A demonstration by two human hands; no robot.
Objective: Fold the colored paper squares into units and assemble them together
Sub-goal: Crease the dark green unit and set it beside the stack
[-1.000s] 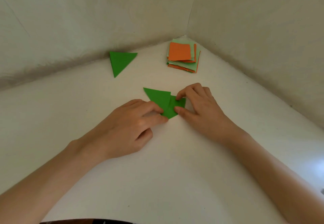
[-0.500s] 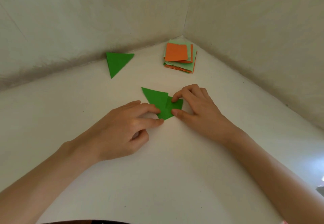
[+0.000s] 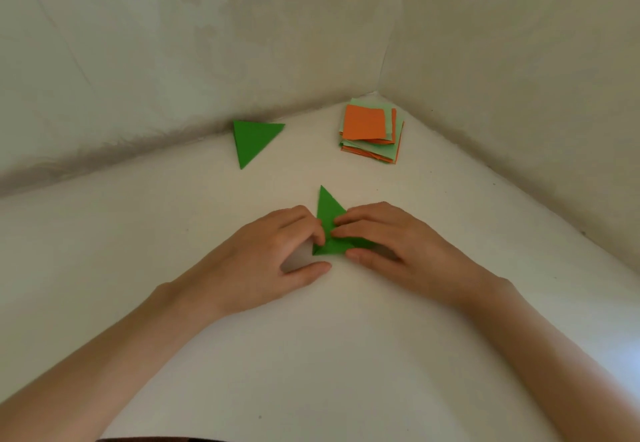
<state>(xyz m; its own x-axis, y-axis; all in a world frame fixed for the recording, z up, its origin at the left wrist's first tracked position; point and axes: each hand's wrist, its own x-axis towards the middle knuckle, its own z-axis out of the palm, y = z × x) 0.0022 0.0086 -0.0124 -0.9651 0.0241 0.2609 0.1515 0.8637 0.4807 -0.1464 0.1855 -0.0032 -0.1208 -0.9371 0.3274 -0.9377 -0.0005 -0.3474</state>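
Green unit (image 3: pixel 329 214) turned, tip now toward wall; lies on table (image 3: pixel 311 355) betw. yr hands. L hand (image 3: pixel 263 261) + R hand (image 3: pixel 398 247) press fingertips on it (no pinch seen), prob. pinning layers to set crease.

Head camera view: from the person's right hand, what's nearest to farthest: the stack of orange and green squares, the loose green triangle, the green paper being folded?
1. green paper being folded: touching, under the fingers of the right hand.
2. paper square stack: straight beyond, at the back.
3. loose green triangle: back left, farthest.
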